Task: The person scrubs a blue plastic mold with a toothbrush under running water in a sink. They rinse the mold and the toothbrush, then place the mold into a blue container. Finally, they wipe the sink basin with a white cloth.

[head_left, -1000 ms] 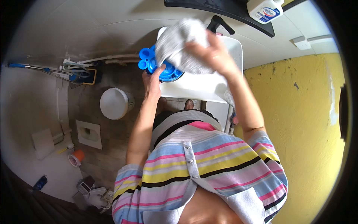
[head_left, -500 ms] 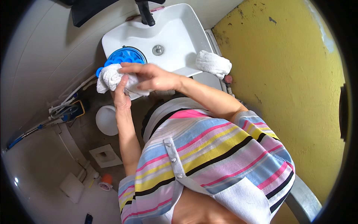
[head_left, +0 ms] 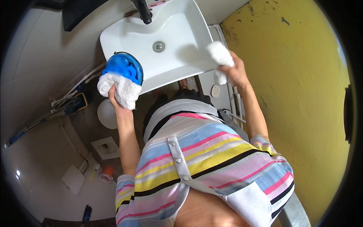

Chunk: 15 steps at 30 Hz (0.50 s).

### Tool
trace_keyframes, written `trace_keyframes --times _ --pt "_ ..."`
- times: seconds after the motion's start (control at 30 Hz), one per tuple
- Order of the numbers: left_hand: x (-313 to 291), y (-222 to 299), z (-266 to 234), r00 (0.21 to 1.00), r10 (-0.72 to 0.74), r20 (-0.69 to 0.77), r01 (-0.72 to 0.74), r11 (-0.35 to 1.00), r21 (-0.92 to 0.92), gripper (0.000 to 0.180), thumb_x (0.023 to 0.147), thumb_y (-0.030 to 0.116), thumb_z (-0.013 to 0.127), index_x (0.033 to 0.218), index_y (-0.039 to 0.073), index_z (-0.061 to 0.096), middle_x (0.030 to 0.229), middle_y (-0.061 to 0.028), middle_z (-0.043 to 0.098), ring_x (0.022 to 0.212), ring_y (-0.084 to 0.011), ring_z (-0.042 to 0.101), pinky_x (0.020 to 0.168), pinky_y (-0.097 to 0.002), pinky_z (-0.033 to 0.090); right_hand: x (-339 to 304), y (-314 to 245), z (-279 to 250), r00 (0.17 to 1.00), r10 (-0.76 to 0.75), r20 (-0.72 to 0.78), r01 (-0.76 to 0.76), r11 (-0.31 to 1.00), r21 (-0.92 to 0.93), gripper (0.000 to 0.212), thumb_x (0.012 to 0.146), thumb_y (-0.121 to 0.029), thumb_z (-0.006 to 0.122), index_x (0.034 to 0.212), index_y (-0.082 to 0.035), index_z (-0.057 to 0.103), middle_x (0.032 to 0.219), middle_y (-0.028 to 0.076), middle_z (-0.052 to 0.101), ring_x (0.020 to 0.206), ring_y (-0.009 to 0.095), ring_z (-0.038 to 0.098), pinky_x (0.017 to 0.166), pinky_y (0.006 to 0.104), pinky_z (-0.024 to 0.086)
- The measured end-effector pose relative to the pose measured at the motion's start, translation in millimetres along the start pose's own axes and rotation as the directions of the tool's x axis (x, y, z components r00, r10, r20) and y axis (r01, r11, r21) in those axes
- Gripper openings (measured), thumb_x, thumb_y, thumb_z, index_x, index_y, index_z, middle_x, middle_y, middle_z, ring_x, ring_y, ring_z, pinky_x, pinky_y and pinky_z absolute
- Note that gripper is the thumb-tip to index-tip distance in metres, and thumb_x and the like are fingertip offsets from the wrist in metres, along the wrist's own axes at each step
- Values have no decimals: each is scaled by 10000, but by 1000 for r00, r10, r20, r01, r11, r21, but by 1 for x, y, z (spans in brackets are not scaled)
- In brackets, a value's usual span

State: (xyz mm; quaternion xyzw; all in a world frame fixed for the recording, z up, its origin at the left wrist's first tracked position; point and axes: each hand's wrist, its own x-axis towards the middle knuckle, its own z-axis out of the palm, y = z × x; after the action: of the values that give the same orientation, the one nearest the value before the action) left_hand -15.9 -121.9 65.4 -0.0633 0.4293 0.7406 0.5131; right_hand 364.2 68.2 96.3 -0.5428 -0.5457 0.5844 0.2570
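My left hand (head_left: pixel 118 101) grips a crumpled white towel (head_left: pixel 127 92) at the front left of the white sink (head_left: pixel 181 32). Against the towel's far side rests a round blue plastic thing (head_left: pixel 118 65) with a dark rim and loop-like parts. Whether my left fingers also bear it is hidden. On the right, my right hand (head_left: pixel 238 73) is closed around a second white towel (head_left: pixel 219 55), bunched up and slightly blurred, at the sink's right front corner. One end of that towel hangs below the fingers.
A black faucet (head_left: pixel 142 11) rises behind the sink's drain (head_left: pixel 159 47). White pipes (head_left: pixel 234 100) run along the yellow wall (head_left: pixel 295 94) at right. A white bucket (head_left: pixel 107 114) stands on the floor at left, near a squat toilet (head_left: pixel 107 148).
My right hand has left the first towel, swung right and taken hold of the towel from the sink's right corner. The left towel hangs looser, and more of the blue thing's top shows.
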Motion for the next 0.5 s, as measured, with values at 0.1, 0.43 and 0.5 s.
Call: trace_keyframes --times 0.1,0.43,0.5 --pt "13 -14 -18 986 17 165 1 994 -110 489 839 389 550 1235 109 488 1159 -83 568 1020 -263 556 885 -442 468 17 -15 0 960 7 282 -193 743 641 646 658 -68 627 1280 10 471 1125 203 617 953 267 632 853 371 520" --pt "-14 -45 22 951 -150 271 158 987 -5 977 671 436 769 1410 42 266 1398 -148 388 1257 -288 403 1067 -392 352 52 -40 147 801 235 550 -187 972 -143 707 806 -259 698 1385 -27 365 1233 165 568 1114 236 553 990 382 443" --pt "-23 -22 32 922 -295 249 253 949 186 781 707 349 672 1346 35 351 1258 -150 505 1136 -259 513 977 -383 444 31 -25 178 615 -2 789 -5 1000 6 784 798 -322 712 1417 -36 324 1352 158 465 1228 250 448 1063 376 353"
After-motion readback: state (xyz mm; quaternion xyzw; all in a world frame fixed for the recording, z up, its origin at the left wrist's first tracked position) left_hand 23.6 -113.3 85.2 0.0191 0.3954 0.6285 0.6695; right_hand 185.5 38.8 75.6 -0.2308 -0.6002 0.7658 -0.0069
